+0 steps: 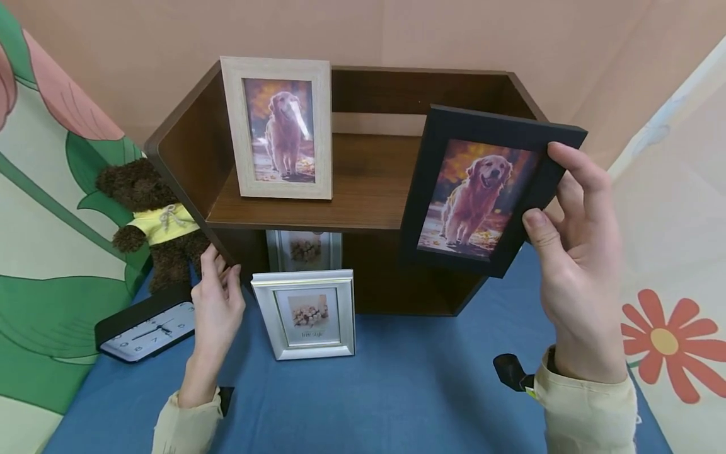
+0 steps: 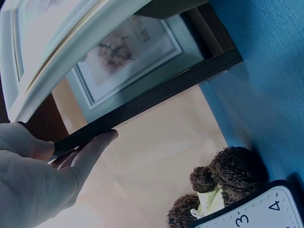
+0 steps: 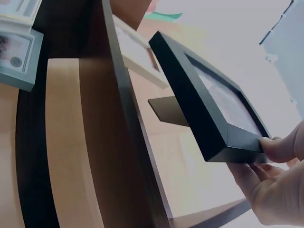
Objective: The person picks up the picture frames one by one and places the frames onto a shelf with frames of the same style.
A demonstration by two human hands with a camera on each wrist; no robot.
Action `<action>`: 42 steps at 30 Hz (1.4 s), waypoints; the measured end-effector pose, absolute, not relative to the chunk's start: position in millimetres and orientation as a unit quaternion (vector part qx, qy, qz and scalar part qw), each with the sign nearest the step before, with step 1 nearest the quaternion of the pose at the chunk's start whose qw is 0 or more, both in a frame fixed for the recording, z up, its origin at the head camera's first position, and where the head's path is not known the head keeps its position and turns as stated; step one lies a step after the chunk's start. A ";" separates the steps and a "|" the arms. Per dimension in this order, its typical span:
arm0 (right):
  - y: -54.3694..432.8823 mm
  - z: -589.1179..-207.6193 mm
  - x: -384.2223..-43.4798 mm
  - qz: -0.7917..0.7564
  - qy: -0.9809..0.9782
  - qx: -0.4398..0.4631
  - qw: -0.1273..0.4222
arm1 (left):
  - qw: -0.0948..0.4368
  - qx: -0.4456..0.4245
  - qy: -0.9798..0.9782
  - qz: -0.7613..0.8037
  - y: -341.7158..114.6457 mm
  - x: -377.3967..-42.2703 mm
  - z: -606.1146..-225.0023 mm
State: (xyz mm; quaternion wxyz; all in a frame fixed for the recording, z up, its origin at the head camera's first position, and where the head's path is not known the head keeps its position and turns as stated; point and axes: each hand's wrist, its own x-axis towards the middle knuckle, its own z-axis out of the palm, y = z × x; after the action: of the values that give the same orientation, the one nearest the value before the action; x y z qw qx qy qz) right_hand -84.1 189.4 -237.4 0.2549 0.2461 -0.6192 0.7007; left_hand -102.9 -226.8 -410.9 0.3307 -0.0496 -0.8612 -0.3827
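Note:
My right hand pinches the right side of a black picture frame with a dog photo, thumb on the front. It is held up before the right part of a brown two-tier shelf; the right wrist view shows its stand folded out behind. With thumb and fingers, my left hand grips the front edge of the shelf's left side panel. A cream picture frame with a dog photo stands on the upper tier, at the left. Close to my left hand stands a silver picture frame.
Behind the silver frame, a grey-green picture frame stands in the lower tier. Left of the shelf are a brown teddy bear in a yellow top and a black-cased clock. Blue cloth covers the table. Printed fabric panels rise on both sides.

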 end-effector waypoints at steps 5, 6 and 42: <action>180.3 -227.2 -94.3 0.689 -0.633 0.243 0.255 | 0.330 -0.042 -0.863 -0.381 -227.6 -103.0 -409.5; 178.8 -226.1 -96.7 0.686 -0.637 0.243 0.253 | 0.329 -0.039 -0.863 -0.382 -227.7 -102.8 -409.3; 161.8 -218.7 -169.0 0.715 -0.642 0.205 0.188 | 0.314 -0.029 -0.865 -0.389 -225.8 -101.0 -409.2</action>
State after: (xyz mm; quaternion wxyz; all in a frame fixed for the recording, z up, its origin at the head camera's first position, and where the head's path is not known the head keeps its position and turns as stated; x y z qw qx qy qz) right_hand -169.0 161.8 -218.7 0.1881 0.2053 -0.6416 0.7148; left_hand -101.0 -225.8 -409.2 0.3143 -0.0293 -0.8655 -0.3890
